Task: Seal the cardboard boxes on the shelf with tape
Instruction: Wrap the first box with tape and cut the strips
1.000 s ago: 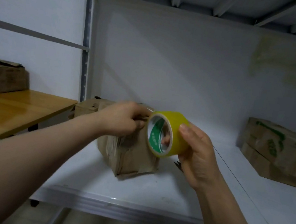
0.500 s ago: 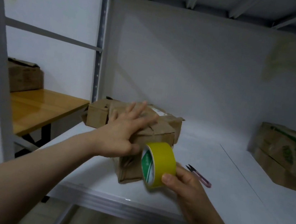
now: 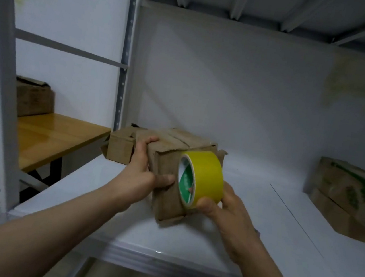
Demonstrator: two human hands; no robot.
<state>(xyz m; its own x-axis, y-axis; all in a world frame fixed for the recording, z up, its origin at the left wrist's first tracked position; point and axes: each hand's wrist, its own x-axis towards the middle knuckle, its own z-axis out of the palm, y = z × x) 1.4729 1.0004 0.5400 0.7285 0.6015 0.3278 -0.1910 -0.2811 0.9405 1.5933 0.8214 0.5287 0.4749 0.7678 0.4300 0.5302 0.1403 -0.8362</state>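
My left hand (image 3: pixel 142 175) is clamped on the near left corner of the small cardboard box (image 3: pixel 169 160), fingers hooked over its top edge and thumb pressed on the front face. My right hand (image 3: pixel 225 211) grips the yellow tape roll (image 3: pixel 204 178) from below, thumb on the outer band, holding it up against the box's front right. The two hands are close but not touching.

I see no free strip drawn off the roll (it may be too thin to show). The top flaps lie folded shut with the seam showing as a dark line, so I judge this box barely started.

It sits near the front of the white shelf (image 3: pixel 259 218). A second box (image 3: pixel 120 146) sits just behind it on the left, and a green-printed box (image 3: pixel 350 197) stands well apart at the right. Both look left to do.
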